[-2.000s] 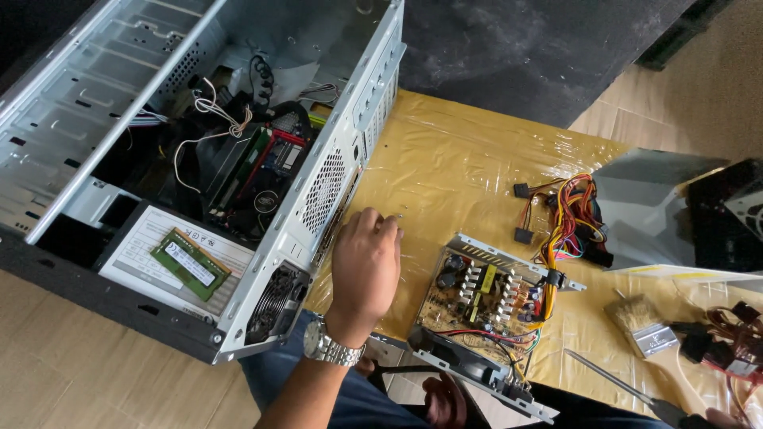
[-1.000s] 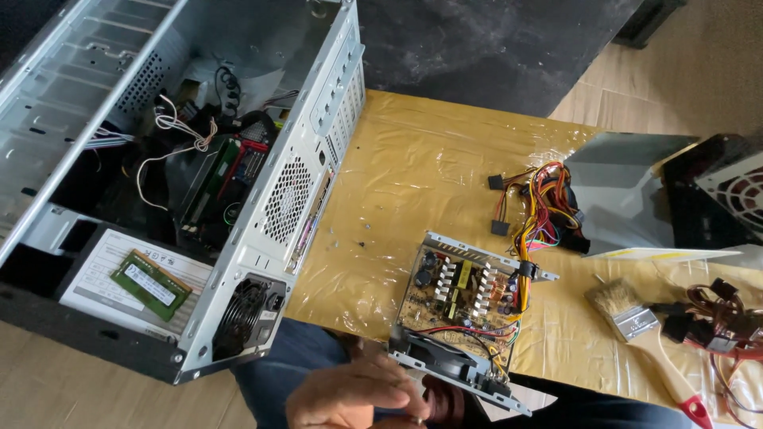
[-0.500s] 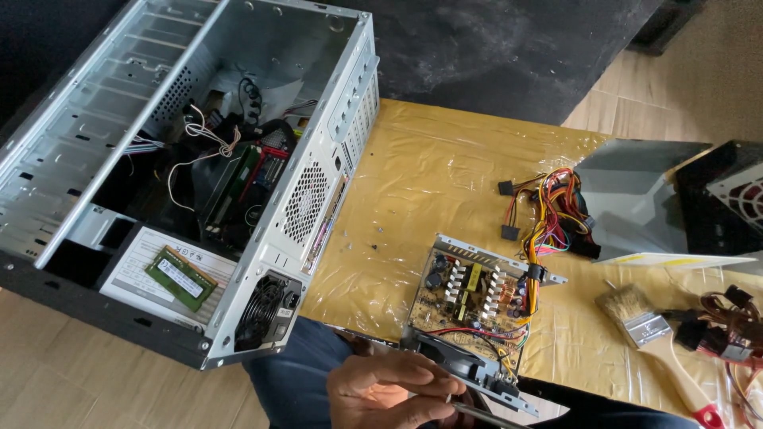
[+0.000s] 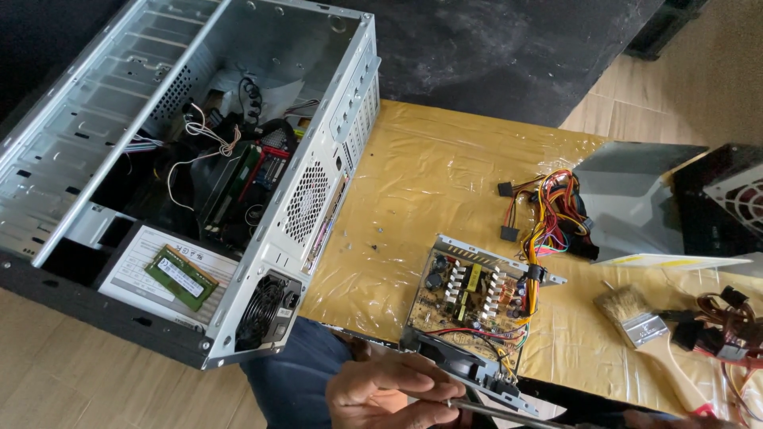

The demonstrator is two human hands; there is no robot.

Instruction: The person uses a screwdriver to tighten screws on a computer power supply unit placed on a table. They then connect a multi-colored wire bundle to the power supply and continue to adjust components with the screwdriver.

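The left hand [image 4: 393,393] is now low down at the near edge of the desk [image 4: 445,167], just in front of the open power supply [image 4: 477,306]. Two seconds ago it lies flat up on the desk beside the computer case [image 4: 199,183]. Since then it comes back toward the person, so the work moves away from the case to the power supply.

The left fingers are curled together around a thin metal rod [image 4: 509,413]. It looks like a screwdriver shaft, but I cannot tell for sure. The rod runs to the right, below the near edge of the power supply and its black fan.

The right hand [image 4: 675,419] only peeks in at the bottom right. I cannot tell if its fingers are apart or together.

The power supply sits with its lid off near the near edge of the desk, and its coloured wires [image 4: 548,210] trail toward the far right. A paintbrush [image 4: 632,314] lies to its right. The case stands open at the left edge of the desk, with a green memory stick [image 4: 181,274] resting on a box inside it.
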